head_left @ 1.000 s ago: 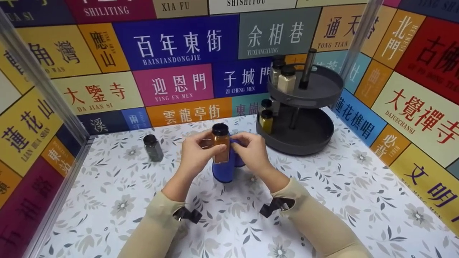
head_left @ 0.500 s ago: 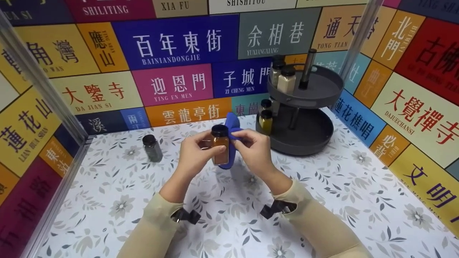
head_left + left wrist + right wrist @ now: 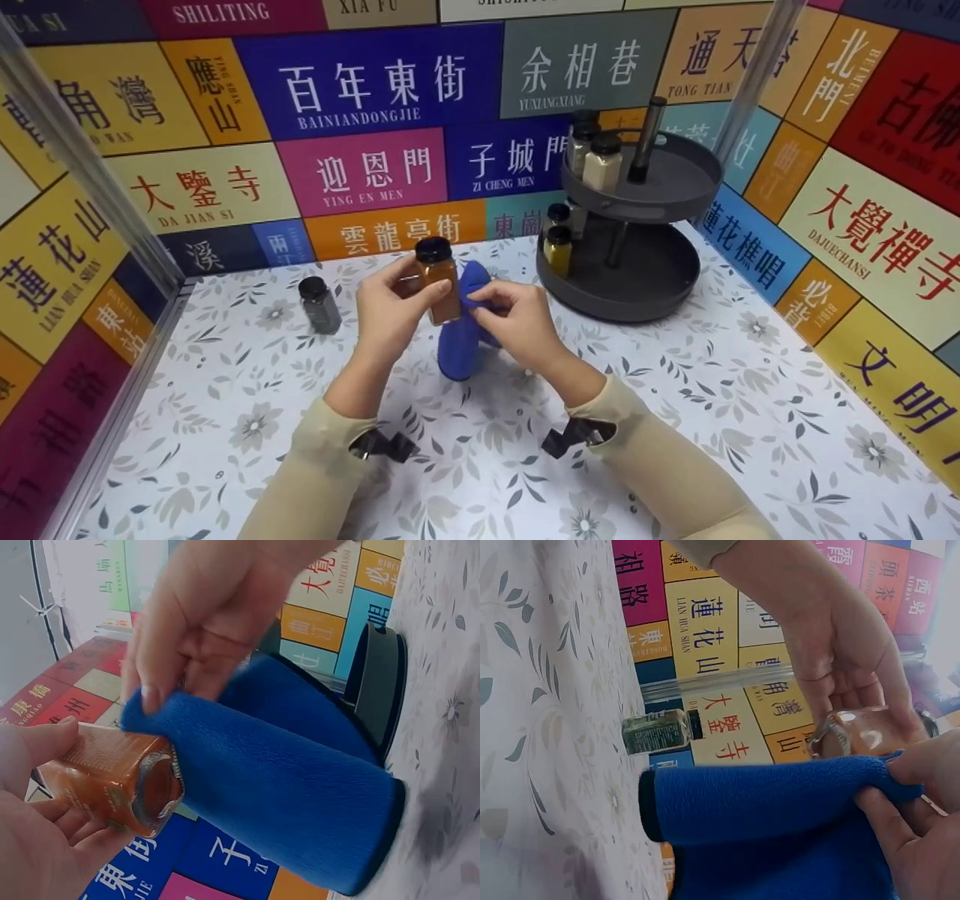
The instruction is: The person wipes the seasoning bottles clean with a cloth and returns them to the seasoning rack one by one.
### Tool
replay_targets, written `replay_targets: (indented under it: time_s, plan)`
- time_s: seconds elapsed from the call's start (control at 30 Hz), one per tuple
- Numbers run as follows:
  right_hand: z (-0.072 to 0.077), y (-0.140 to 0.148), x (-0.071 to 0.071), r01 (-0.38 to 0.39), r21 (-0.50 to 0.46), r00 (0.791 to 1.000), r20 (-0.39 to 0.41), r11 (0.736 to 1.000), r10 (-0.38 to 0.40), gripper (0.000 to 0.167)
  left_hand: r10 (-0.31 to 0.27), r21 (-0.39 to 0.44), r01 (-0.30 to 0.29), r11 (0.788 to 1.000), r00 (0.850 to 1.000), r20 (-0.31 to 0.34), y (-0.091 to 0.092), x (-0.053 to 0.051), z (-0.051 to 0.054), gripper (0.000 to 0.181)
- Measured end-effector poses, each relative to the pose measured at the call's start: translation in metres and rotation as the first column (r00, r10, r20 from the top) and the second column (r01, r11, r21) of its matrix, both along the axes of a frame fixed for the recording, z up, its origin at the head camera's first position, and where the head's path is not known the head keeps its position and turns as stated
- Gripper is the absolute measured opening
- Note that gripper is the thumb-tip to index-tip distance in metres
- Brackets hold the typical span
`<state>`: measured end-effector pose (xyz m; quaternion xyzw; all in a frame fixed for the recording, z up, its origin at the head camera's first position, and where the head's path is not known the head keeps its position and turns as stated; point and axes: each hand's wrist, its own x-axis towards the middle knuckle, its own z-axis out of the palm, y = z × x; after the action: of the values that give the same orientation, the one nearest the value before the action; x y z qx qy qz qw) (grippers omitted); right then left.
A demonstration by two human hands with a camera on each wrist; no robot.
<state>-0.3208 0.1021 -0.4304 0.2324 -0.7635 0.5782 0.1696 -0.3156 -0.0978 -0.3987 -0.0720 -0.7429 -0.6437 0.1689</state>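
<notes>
My left hand (image 3: 391, 307) grips a spice jar (image 3: 442, 289) with a black lid and orange-brown contents, held tilted above the table. In the left wrist view the base of the jar (image 3: 154, 791) faces the cloth. My right hand (image 3: 517, 319) pinches a blue cloth (image 3: 459, 341) between thumb and fingers, close beside the jar. The cloth (image 3: 757, 802) hangs down in folds with a dark edge in the right wrist view. Whether the cloth touches the jar is hard to tell.
A jar with dark green contents (image 3: 320, 306) stands on the floral tabletop (image 3: 255, 427) at the left. At the back right is a black two-tier rack (image 3: 637, 281), with several jars on its left side. Printed panels (image 3: 367, 82) wall in the table.
The left hand has moved the spice jar slightly left and up, tilting it. The cloth in the right hand has swung and shifted left, a small gap showing between the hands.
</notes>
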Motion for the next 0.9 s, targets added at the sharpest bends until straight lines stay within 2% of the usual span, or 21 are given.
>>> replay_targets:
  time_s: [0.1, 0.23, 0.33, 0.5, 0.73, 0.9]
  plan:
    - [0.002, 0.003, -0.003, 0.009, 0.007, 0.998, 0.065, 1.000, -0.009, 0.013, -0.034, 0.017, 0.035, 0.999, 0.999, -0.030, 0.003, 0.001, 0.001, 0.050]
    - [0.006, 0.008, -0.007, 0.043, -0.026, 0.995, 0.096, 0.999, -0.040, 0.014, -0.120, 0.007, 0.120, 0.993, 0.992, -0.040, 0.008, 0.002, -0.001, 0.052]
    - [0.008, 0.011, -0.008, 0.056, -0.054, 0.993, 0.104, 0.997, -0.050, 0.014, -0.169, -0.027, 0.168, 0.985, 0.985, -0.025, 0.009, 0.002, -0.004, 0.051]
    - [0.013, 0.013, -0.008, 0.073, -0.096, 0.993, 0.102, 0.993, -0.064, 0.013, -0.213, -0.089, 0.214, 0.973, 0.977, 0.030, 0.009, 0.001, -0.009, 0.050]
    - [0.021, 0.016, 0.001, 0.090, -0.126, 0.996, 0.004, 0.988, -0.090, 0.010, -0.253, -0.135, 0.262, 0.956, 0.964, 0.086, 0.009, -0.001, -0.010, 0.050]
    - [0.021, 0.015, 0.004, 0.078, -0.122, 0.991, -0.100, 0.989, -0.090, 0.011, -0.190, -0.123, 0.197, 0.973, 0.979, 0.066, 0.013, 0.001, -0.009, 0.047]
